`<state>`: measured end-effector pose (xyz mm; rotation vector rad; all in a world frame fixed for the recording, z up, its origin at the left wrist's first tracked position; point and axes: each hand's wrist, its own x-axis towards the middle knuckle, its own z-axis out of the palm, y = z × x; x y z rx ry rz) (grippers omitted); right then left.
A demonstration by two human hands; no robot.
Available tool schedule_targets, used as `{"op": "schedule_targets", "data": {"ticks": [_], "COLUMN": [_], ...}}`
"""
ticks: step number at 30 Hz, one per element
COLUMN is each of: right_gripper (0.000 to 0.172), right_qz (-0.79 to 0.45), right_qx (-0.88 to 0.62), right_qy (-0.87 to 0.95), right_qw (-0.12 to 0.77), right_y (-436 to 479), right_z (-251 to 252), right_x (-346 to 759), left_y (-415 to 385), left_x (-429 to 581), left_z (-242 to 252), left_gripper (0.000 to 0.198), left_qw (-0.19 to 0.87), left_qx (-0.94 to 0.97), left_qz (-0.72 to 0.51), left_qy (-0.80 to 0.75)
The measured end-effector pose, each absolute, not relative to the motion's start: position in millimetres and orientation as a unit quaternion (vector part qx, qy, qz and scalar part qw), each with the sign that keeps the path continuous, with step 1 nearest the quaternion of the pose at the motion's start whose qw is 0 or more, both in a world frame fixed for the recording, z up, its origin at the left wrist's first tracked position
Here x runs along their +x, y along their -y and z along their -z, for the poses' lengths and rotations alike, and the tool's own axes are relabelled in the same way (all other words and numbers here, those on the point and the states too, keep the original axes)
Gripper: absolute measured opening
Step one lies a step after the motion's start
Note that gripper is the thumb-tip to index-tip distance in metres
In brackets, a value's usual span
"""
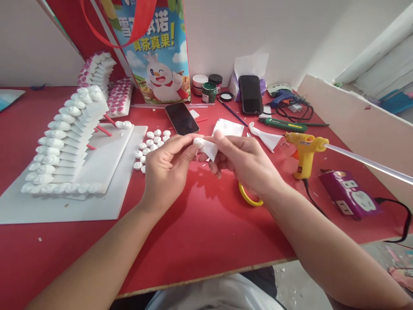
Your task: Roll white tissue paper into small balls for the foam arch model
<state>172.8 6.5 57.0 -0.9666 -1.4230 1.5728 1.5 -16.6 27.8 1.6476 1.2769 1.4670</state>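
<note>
Between my two hands is a small white paper flower [206,147], a rolled bud at its left end and a loose flap at its right. My left hand [172,161] pinches the bud between thumb and fingers. The flap is gripped by my right hand [247,157], its thumb on top. Just left of my left hand lie several finished white paper flowers [150,146]. Behind my hands is a stack of white paper squares [228,127], with a twisted paper strip [266,137] to its right. Under my right wrist shows the yellow handle of scissors [250,198].
A stepped white model edged with flowers [64,142] stands on a white board [106,211] at left. At right are a yellow glue gun [303,153], a purple power strip [351,196] and a green cutter [285,125]. Phone [182,118], paint jars [209,91] and printed bag [155,56] stand behind.
</note>
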Motion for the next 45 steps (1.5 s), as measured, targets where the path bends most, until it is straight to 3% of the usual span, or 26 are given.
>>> {"op": "schedule_targets", "data": {"ticks": [4, 9, 13, 21, 26, 33, 36, 41, 45], "right_gripper": [0.036, 0.023, 0.023, 0.03, 0.018, 0.026, 0.027, 0.017, 0.014], "right_qz": [-0.755, -0.78, -0.773, -0.587, -0.464, -0.646, -0.596, -0.407, -0.38], "right_qx": [-0.363, -0.35, -0.352, -0.421, -0.483, -0.435, -0.443, -0.489, -0.48], "right_qy": [0.421, 0.385, 0.391, 0.58, 0.645, 0.495, 0.526, 0.635, 0.648], "right_qw": [0.349, 0.348, 0.353, 0.377, 0.368, 0.386, 0.413, 0.439, 0.452], "right_y": [-14, -15, -14, -8, -6, -9, -4, 8, 13], "right_z": [-58, -56, -56, -59, -61, -57, -56, -51, -49], "right_x": [177, 178, 178, 177, 175, 172, 168, 160, 157], "left_y": [13, 12, 12, 13, 13, 12, 12, 18, 21], "left_x": [2, 1, -1, 1, 0, -3, -2, 5, 8], "left_z": [-23, -24, -28, -29, -31, -32, -31, -31, -32], "left_gripper": [0.02, 0.02, 0.019, 0.017, 0.017, 0.017, 0.017, 0.02, 0.023], "left_qw": [0.38, 0.395, 0.404, 0.456, 0.465, 0.501, 0.46, 0.295, 0.17], "left_qx": [0.579, 0.575, 0.577, 0.527, 0.527, 0.512, 0.533, 0.619, 0.674], "left_qz": [-0.556, -0.554, -0.549, -0.559, -0.553, -0.537, -0.545, -0.548, -0.545], "left_qy": [-0.46, -0.455, -0.451, -0.45, -0.447, -0.445, -0.455, -0.479, -0.469]}}
